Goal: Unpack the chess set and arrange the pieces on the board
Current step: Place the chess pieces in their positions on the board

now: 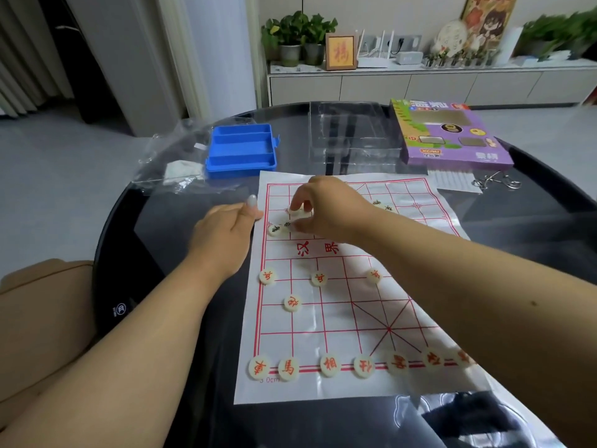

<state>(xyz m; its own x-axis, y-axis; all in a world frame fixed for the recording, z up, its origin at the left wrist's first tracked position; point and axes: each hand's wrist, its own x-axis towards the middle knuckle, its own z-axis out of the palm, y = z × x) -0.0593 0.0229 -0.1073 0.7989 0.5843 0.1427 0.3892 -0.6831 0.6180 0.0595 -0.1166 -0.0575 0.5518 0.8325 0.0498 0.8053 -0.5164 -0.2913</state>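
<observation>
A white paper board (349, 318) with red grid lines lies on the dark round table (155, 240). Cream discs with red characters stand along its near edge (329, 365), and several more sit higher up (319, 278). Discs with dark characters (277, 229) cluster at the far left, and others (382, 205) show past my right wrist. My right hand (326, 205) reaches over the far left of the board and pinches a cream disc (298, 214) with its fingertips. My left hand (226, 227) rests at the board's left edge, thumb up, fingers hidden.
An open blue plastic case (242, 150) sits beyond the board, with crumpled clear bags (174, 163) to its left. A clear plastic tray (352, 134) and a purple game box (449, 134) lie at the far right. Metal wire puzzles (494, 182) rest near the box.
</observation>
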